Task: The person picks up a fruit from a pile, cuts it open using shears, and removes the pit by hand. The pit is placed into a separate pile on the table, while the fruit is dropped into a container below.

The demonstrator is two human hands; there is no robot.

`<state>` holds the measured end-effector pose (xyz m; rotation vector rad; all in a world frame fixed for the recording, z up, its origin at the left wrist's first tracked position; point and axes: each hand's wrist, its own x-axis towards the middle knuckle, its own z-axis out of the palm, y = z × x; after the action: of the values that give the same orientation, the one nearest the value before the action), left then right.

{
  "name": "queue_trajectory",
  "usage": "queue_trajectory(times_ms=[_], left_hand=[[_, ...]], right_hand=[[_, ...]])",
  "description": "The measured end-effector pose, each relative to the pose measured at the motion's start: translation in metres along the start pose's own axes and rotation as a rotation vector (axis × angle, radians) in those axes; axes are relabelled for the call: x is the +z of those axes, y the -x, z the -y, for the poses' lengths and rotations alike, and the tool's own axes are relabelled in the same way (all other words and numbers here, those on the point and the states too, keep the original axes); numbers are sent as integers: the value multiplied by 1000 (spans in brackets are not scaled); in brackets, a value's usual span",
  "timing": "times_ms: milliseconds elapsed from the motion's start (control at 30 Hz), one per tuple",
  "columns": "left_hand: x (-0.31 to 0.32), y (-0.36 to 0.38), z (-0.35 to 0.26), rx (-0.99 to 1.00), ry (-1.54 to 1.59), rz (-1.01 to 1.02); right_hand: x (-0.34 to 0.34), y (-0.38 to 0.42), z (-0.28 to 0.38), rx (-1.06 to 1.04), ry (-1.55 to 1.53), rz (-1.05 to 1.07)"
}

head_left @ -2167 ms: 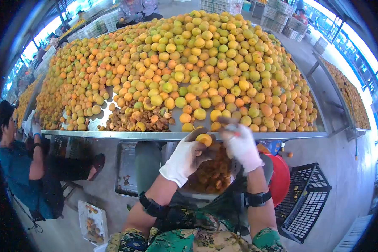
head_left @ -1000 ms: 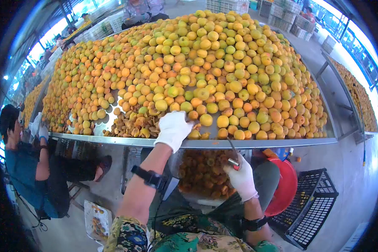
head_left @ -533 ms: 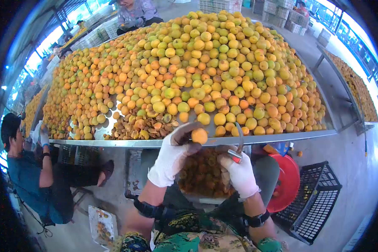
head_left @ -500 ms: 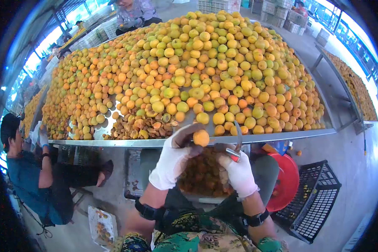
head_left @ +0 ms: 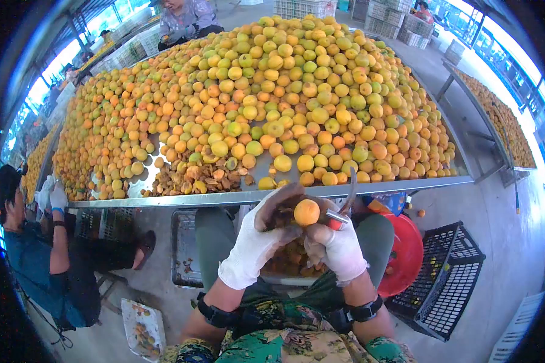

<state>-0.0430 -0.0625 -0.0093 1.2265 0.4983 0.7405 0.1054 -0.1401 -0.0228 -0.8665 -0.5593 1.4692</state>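
My left hand (head_left: pixel 257 239), in a white glove with darkly stained fingers, grips an orange-yellow apricot (head_left: pixel 307 212) between thumb and fingers. My right hand (head_left: pixel 339 248), gloved the same way, is closed around a small curved knife (head_left: pixel 350 196) with a red and metal handle; its blade points up and away from me. Both hands are close together over my lap, the right thumb beside the fruit. Below them, partly hidden, sits a container of dark orange fruit pieces (head_left: pixel 287 260). A large heap of whole apricots (head_left: pixel 272 97) covers the metal table ahead.
Split, browned apricot pieces (head_left: pixel 200 178) lie near the table's front edge (head_left: pixel 224 198). To my right stand a red basin (head_left: pixel 406 248) and a black plastic crate (head_left: pixel 439 278). A co-worker (head_left: pixel 48 254) sits at left, near a white tray (head_left: pixel 142 330) on the floor.
My hands have come together, bringing the apricot right beside the knife hand. The view has shifted slightly, so the table and heap sit a little further left and up.
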Motion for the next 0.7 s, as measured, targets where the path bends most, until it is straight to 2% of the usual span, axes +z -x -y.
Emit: queue_trajectory(times_ms=[67,100,200,300,367,433,467,500,567,600,667,700], left_hand=[[5,0,2,-10,5,-25],[10,1,7,-29,56,-88],[22,-1,24,-40,180,-176],[21,-2,24,-61,312,-212],[16,-2,22,-72,366,-132],[13,-1,26,-78,450,-136],[12,-1,28,-81,537,-136],[11,0,27,-83,537,-141],[12,1,25,81,211,-88],[11,1,27,79,212,-88],[9,-2,34,-43,593,-112],[9,-2,37,-44,594,-112]], right_hand=[[1,-4,-5,-203,262,-172],[4,-4,-6,-203,261,-173],[12,-9,-20,-432,526,-309],[15,-8,-24,-443,524,-355],[20,0,-10,-402,546,-327],[17,6,-3,-358,502,-300],[6,3,-9,-501,614,-274],[2,7,-6,-496,613,-272],[-1,16,-1,-350,812,-293],[-2,17,-1,-345,838,-267],[-6,15,-3,-352,935,-224],[-7,14,-4,-359,1031,-178]])
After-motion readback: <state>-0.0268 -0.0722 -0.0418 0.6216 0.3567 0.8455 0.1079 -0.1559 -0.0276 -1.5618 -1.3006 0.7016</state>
